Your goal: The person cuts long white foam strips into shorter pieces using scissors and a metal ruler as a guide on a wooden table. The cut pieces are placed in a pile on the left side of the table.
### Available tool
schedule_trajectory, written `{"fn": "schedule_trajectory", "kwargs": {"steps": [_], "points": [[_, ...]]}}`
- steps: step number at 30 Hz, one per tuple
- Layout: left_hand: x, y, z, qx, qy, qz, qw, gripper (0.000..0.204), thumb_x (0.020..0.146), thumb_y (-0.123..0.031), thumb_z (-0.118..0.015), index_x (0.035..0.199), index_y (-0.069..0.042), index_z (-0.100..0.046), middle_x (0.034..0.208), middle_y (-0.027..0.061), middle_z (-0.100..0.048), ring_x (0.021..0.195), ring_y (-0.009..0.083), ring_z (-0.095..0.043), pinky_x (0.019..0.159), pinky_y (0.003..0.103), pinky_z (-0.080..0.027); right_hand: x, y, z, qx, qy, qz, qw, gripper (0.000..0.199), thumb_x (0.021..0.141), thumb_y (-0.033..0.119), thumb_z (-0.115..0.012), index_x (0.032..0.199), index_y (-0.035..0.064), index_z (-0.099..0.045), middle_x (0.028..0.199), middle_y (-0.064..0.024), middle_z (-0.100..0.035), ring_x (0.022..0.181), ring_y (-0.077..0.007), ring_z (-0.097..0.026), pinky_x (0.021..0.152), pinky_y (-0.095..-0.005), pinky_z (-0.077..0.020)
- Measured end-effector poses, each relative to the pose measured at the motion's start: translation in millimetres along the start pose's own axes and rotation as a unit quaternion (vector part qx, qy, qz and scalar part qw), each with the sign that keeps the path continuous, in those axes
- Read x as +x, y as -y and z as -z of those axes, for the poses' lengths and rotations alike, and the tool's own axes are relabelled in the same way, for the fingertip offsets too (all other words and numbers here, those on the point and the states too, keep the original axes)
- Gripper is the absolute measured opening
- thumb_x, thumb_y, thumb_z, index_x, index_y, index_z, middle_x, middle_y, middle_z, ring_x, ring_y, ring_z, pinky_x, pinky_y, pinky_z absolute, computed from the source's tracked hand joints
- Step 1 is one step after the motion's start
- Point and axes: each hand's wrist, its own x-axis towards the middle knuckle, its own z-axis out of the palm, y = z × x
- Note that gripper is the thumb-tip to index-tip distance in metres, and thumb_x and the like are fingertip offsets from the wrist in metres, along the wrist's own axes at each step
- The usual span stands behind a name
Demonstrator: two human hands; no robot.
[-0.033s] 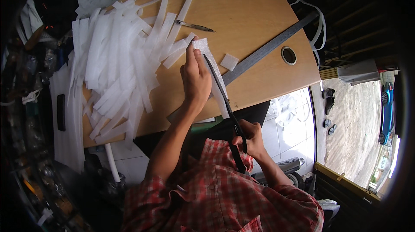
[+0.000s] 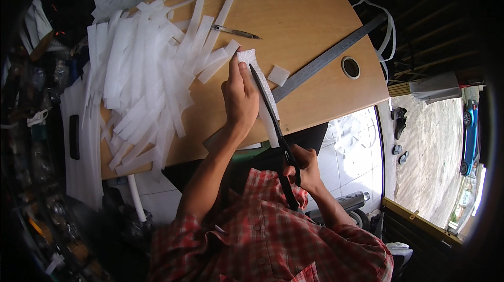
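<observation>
My left hand [image 2: 242, 98] grips a white foam strip [image 2: 247, 58] near its far end, thumb on top, above the middle of the table. Black scissors [image 2: 284, 144] are in my right hand [image 2: 306, 169], their handle loops around my fingers near my shirt. The long blades run lengthwise along the strip, tips near my left thumb. How far the blades are apart is hard to see. A big heap of white foam strips [image 2: 139, 64] lies left of my left hand. One small foam square [image 2: 278, 75] rests just right of the held strip.
A metal ruler [image 2: 331, 55] slants across the wooden table [image 2: 294, 3]. Near it sits a tape roll [image 2: 350, 68]. Beyond my left hand lies a pen [image 2: 236, 31]. A white foam sheet with a dark slot [image 2: 84, 150] hangs at the table's left edge.
My left hand and the foam strip have shifted slightly right and toward me along the blades. My right hand stays almost in place.
</observation>
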Motion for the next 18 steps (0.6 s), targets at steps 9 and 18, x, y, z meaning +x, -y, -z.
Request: {"fn": "schedule_trajectory", "kwargs": {"steps": [9, 18], "points": [[-9, 10, -10, -0.042, -0.013, 0.019, 0.999, 0.030, 0.109, -0.016, -0.039, 0.133, -0.001, -0.049, 0.073, 0.0157, -0.060, 0.061, 0.0266, -0.057, 0.062, 0.035, -0.045, 19, 14, 13, 0.055, -0.010, 0.009, 0.998, 0.088, 0.069, 0.085, -0.067, 0.075, -0.0016, -0.051, 0.059, -0.0033, -0.049, 0.056, -0.0103, -0.044, 0.050, -0.0297, -0.0358], [-6, 6, 25, -0.128, 0.084, 0.077, 0.985, 0.031, 0.108, -0.023, -0.050, 0.087, 0.000, -0.051, 0.069, -0.0010, -0.047, 0.065, 0.0056, -0.041, 0.059, 0.026, -0.036, 53, 19, 19, 0.079, -0.101, 0.025, 0.991, 0.043, 0.078, 0.032, -0.088, 0.085, 0.0016, -0.058, 0.071, -0.0036, -0.064, 0.052, -0.0063, -0.054, 0.047, -0.0220, -0.0394]]}}
